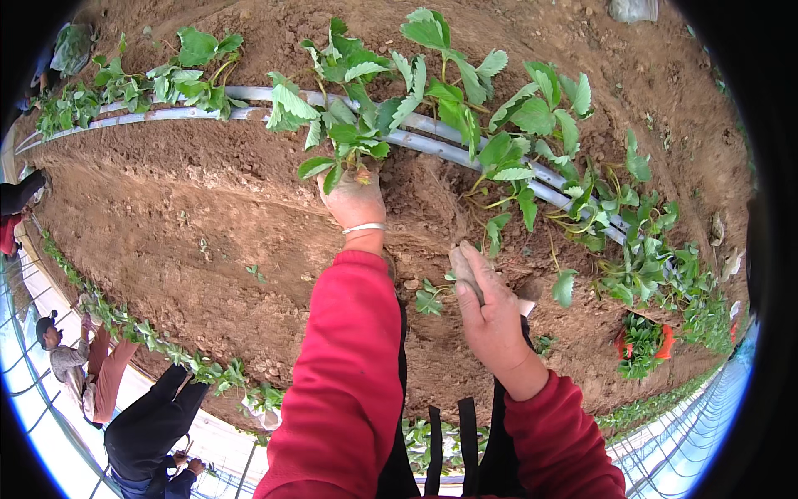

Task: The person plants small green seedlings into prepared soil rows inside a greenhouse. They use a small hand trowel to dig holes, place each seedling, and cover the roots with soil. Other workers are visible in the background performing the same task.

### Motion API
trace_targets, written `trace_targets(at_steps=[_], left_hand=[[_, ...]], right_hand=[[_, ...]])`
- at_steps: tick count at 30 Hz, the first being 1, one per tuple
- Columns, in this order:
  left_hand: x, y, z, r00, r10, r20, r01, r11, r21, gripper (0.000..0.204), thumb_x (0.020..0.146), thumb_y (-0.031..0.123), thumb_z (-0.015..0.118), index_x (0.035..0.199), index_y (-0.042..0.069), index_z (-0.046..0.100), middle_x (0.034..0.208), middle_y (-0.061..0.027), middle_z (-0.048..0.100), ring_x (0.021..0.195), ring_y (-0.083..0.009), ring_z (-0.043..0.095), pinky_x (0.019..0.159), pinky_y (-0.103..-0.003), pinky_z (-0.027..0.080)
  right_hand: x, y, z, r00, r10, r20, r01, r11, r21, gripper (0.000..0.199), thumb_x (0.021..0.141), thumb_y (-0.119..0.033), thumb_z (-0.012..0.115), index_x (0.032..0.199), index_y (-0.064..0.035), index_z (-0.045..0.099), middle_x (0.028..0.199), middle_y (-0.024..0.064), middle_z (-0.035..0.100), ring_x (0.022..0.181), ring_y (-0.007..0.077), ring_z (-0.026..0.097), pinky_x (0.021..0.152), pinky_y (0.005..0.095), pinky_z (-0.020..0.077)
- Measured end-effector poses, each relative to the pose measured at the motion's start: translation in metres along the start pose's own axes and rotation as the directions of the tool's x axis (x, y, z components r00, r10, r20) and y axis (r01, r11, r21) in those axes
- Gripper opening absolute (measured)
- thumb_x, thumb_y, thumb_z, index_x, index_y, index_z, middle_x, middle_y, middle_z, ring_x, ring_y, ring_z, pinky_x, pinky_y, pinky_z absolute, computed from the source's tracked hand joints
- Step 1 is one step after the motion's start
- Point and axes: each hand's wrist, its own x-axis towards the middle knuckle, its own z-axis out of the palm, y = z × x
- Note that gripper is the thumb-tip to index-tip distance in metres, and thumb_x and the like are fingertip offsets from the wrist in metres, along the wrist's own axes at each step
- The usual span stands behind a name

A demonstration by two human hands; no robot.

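Note:
My left hand [353, 200] reaches to the edge of the raised soil row, its fingers closed at the base of a strawberry plant [347, 141]. Leaves cover the fingertips, so their exact grip is hidden. Lower and to the right, my right hand [492, 320] is held just above the soil, its soil-covered fingers stretched out and side by side. Nothing shows in it. A small strawberry seedling [429, 299] lies on the ground just left of this hand. Two pale drip hoses [432, 150] run along the row beyond both hands, among the plants.
More strawberry plants [536, 116] line the hoses. An orange-red container of seedlings [638, 345] stands at the right. Another leafy row [158, 341] runs along the lower left, where people [158, 424] stand. A clear plastic bag [633, 10] lies at the top.

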Motion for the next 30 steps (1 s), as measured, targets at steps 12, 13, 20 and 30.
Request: trace_targets(at_steps=[12, 13, 20, 30], left_hand=[[0.004, -0.004, -0.013, 0.996, 0.061, 0.07, -0.061, 0.998, -0.006, 0.03, 0.068, 0.01, 0.071, 0.091, -0.007, 0.061, 0.091, -0.014, 0.064, 0.083, -0.0209, 0.06, 0.076, -0.03, 0.046], [0.001, 0.006, -0.013, 0.995, 0.018, 0.096, -0.02, 1.0, 0.014, 0.028, 0.067, 0.009, 0.071, 0.088, -0.006, 0.061, 0.092, -0.0138, 0.064, 0.084, -0.0226, 0.06, 0.077, -0.031, 0.046], [0.001, -0.004, -0.016, 0.997, -0.014, 0.072, 0.03, 0.972, -0.232, 0.03, 0.067, 0.004, 0.069, 0.094, -0.004, 0.06, 0.094, -0.014, 0.063, 0.085, -0.025, 0.059, 0.08, -0.033, 0.045], [-0.005, 0.009, -0.023, 0.977, 0.213, -0.031, -0.208, 0.971, 0.117, 0.032, 0.065, 0.01, 0.072, 0.092, -0.004, 0.061, 0.086, -0.0146, 0.06, 0.08, -0.0316, 0.057, 0.075, -0.037, 0.046]], right_hand=[[0.029, 0.018, 0.105, 0.988, 0.001, -0.154, -0.013, 0.997, -0.078, 0.051, 0.086, -0.016, 0.054, 0.135, -0.0096, 0.039, 0.094, 0.0205, 0.059, 0.079, 0.0371, 0.059, 0.066, 0.0431, 0.0497], [0.029, 0.024, 0.103, 0.986, -0.003, -0.164, -0.012, 0.996, -0.093, 0.051, 0.086, -0.016, 0.054, 0.134, -0.0092, 0.039, 0.093, 0.0206, 0.059, 0.079, 0.0371, 0.059, 0.066, 0.0432, 0.0497], [0.013, 0.016, 0.088, 0.971, -0.072, -0.227, 0.068, 0.997, -0.027, 0.051, 0.083, -0.009, 0.057, 0.131, -0.0049, 0.042, 0.103, 0.0199, 0.06, 0.088, 0.035, 0.06, 0.075, 0.0374, 0.05], [-0.005, 0.028, 0.067, 0.993, 0.052, -0.107, -0.057, 0.997, -0.045, 0.046, 0.084, -0.009, 0.056, 0.128, -0.0044, 0.046, 0.104, 0.0191, 0.062, 0.091, 0.0317, 0.062, 0.077, 0.0351, 0.0508]])
